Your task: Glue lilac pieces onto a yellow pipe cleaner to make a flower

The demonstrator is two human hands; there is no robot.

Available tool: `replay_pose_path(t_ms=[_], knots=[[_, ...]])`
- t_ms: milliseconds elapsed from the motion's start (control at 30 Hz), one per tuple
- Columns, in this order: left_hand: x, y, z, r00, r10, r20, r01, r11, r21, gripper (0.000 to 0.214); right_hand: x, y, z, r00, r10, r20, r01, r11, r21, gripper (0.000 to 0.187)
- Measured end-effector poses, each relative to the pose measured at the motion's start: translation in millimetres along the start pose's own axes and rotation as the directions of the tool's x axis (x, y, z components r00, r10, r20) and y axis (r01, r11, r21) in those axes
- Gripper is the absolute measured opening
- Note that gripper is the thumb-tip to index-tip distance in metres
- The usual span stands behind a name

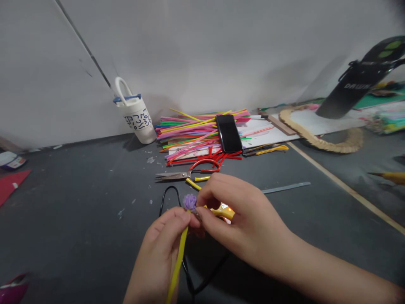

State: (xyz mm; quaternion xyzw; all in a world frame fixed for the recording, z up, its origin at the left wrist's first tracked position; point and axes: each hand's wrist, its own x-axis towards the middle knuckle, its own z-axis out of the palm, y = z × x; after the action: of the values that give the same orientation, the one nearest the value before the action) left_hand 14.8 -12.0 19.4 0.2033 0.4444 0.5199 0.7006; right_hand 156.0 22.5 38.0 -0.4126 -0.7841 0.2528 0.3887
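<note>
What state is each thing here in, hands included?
Left hand: pinching the yellow strip.
Right hand: fingertips beside the purple puff, grip unclear.
Yellow strip: held, trailing downward.
Purple puff: bunched, rounded.
Red-handled scissors: lying unheld on the table.
Phone: screen dark, lying on colored strips.
White cup: standing.
Black bottle: standing.

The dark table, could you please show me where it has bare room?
Between the red sheet and left hand, barring small scraps, and between the right forearm and pale strip. It is crowded by the wall, where the phone lies on coloured sticks.
</note>
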Motion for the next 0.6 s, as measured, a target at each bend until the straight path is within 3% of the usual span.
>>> replay_pose_path(t_ms=[233, 400, 600], knots=[[-0.9, 0.5, 2.9, 0.999, 0.011, -0.034, -0.011, 1.0, -0.003, 0.021, 1.3, -2.1, -0.1, 1.0, -0.006, -0.019, 0.006, 1.0, -0.02, 0.014], [0.4, 0.8, -1.3, 1.0, 0.023, 0.002, -0.023, 0.999, 0.023, 0.019, -1.1, -2.5, -2.1, 1.0, 0.015, -0.024, -0.013, 0.998, 0.057, 0.013], [0.4, -0.7, -5.4, 0.998, 0.017, 0.053, -0.016, 1.0, -0.021, 0.016, -3.1, 2.1, 0.2, 0.972, -0.224, -0.065, 0.221, 0.974, -0.058, 0.009]])
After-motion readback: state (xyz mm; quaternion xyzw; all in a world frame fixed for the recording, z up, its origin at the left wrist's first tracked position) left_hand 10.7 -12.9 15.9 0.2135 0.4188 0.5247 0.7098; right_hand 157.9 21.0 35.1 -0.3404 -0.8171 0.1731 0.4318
